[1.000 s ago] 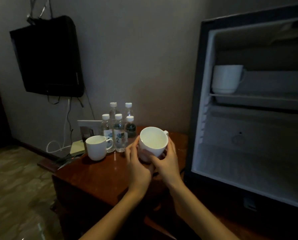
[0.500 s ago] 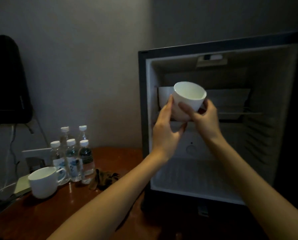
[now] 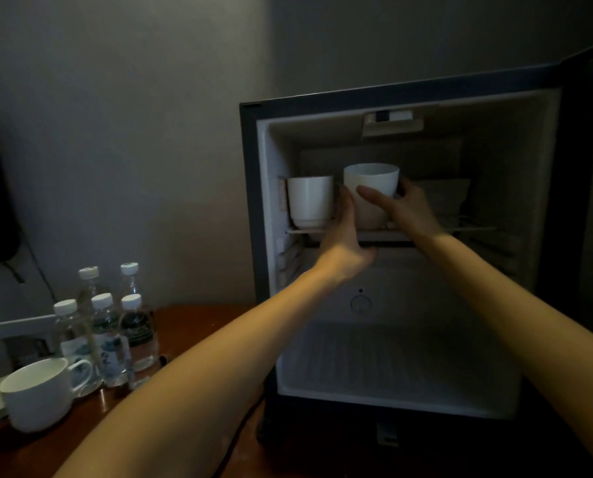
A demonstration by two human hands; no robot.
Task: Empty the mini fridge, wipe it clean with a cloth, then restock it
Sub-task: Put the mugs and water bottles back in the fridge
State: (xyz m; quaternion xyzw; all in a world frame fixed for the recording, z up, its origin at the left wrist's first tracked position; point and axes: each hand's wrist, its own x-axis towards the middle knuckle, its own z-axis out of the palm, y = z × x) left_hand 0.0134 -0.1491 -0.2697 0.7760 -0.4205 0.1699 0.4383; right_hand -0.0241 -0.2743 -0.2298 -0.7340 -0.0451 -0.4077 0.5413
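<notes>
Fingers of the left hand (image 3: 345, 236) and right hand (image 3: 410, 210) are clamped round a white cup (image 3: 370, 182) at the upper shelf (image 3: 467, 229) of the mini fridge (image 3: 250, 208). A second cup (image 3: 310, 200) stands just left of the fingers.

The centre mug (image 3: 370, 194) on the shelf (image 3: 470, 229) looks like glazed white ceramic, smooth with a soft sheen. So do the corner mug (image 3: 310, 201) at the shelf's left end and the table mug (image 3: 36, 395) near the table's left edge. The shelf itself appears to be thin pale wire.

The mini fridge (image 3: 250, 201) has a dark matt casing. Its liner is pale, smooth plastic, ribbed along the floor and the right wall.

The bottles (image 3: 108, 339) at the table's back left are clear glossy plastic with ridged white caps and printed labels. The table (image 3: 198, 322) is reddish-brown wood, polished enough to catch highlights. The wall (image 3: 150, 132) behind is matt and faintly textured.
</notes>
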